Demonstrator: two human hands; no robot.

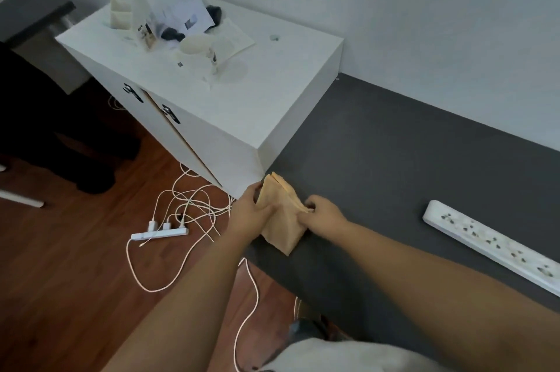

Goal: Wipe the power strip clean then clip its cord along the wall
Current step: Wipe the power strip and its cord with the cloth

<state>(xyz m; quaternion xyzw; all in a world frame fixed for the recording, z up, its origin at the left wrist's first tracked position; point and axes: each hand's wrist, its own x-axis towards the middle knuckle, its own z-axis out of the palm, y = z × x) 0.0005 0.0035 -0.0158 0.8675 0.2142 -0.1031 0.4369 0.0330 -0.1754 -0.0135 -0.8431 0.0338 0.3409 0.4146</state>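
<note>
A folded yellow cloth (pixel 280 226) is held up over the near left corner of a dark grey surface (pixel 378 159). My left hand (pixel 250 214) grips its left edge and my right hand (pixel 322 215) pinches its right edge. A long white power strip (pixel 491 246), dirty around its sockets, lies flat on the grey surface to the right, apart from both hands. Its cord is not visible.
A white cabinet (pixel 242 117) with papers and small items stands left of the grey surface against the wall. On the wooden floor lie a second white power strip (pixel 159 233) with chargers plugged in and tangled white cables (pixel 194 205). Dark furniture stands at far left.
</note>
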